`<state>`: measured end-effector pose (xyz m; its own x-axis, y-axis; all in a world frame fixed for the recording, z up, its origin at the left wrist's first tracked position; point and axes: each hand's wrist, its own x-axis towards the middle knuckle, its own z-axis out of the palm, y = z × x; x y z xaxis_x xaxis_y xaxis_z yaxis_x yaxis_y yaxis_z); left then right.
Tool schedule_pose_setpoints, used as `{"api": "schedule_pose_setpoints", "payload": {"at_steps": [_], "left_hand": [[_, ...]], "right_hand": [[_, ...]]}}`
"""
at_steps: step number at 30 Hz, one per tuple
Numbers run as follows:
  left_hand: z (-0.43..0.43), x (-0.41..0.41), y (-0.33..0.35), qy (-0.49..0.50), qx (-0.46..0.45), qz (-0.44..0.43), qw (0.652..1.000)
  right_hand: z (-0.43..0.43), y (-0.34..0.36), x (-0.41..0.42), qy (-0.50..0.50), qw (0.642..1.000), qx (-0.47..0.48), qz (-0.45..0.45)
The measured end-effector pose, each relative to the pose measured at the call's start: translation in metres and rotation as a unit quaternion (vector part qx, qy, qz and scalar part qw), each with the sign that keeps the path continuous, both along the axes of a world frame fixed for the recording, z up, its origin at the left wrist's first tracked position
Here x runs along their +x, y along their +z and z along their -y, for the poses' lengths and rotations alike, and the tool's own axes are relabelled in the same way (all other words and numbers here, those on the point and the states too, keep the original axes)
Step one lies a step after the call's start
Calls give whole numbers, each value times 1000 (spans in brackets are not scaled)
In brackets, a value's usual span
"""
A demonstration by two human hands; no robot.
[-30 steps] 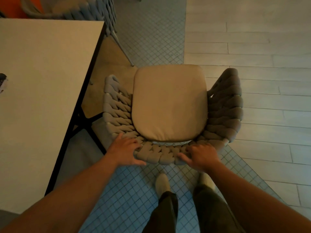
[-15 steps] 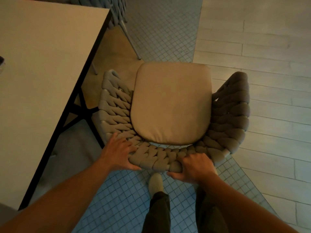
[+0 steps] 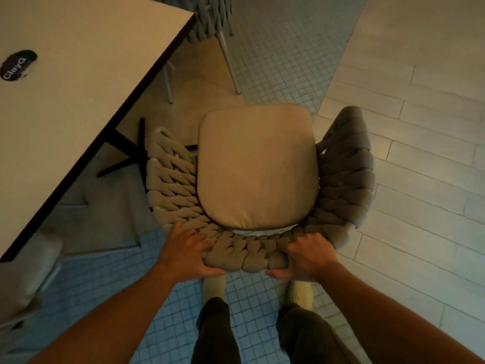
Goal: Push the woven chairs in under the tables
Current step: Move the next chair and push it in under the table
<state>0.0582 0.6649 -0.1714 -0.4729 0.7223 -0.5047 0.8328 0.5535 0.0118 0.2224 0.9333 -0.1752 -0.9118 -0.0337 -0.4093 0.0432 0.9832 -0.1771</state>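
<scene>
Both hands gripped the near backrest of the woven chair (image 3: 172, 179): the left hand (image 3: 186, 254) with fingers over the weave and thumb hooked beneath, the right hand (image 3: 307, 258) curled round the rim. Half a second before, the left lay flatter on top. The chair stood right of the table (image 3: 78, 95), not under it, its left arm apparently nearer the black base (image 3: 132, 153).

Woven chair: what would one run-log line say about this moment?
left hand: grips woven chair backrest | right hand: grips same backrest | woven chair: beside table, not yet under it
</scene>
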Motion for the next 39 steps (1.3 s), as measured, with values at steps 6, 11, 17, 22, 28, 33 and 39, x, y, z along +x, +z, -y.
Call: {"api": "schedule_pose_setpoints", "payload": {"at_steps": [6,11,17,22,28,33,39], "left_hand": [[-25,27,-7,45,71,-31,996],[-38,45,6,66,61,-7,996],[-11,62,11,326,219,58,918],[-28,82,22,561,329,14,760],[-45,82,30,828,278,317,371],[-53,62,18,814,314,366,324],[-48,57,-2,802,304,376,351]], "right_hand": [[-43,-6,-1,46,999,13,-19],[-60,-1,7,57,998,32,7],[-14,5,43,-69,991,-58,-102],[27,28,66,-296,897,-200,-261],[32,45,46,-738,544,-397,43],[24,19,30,-724,310,-613,64],[12,-2,25,-730,295,-609,97]]}}
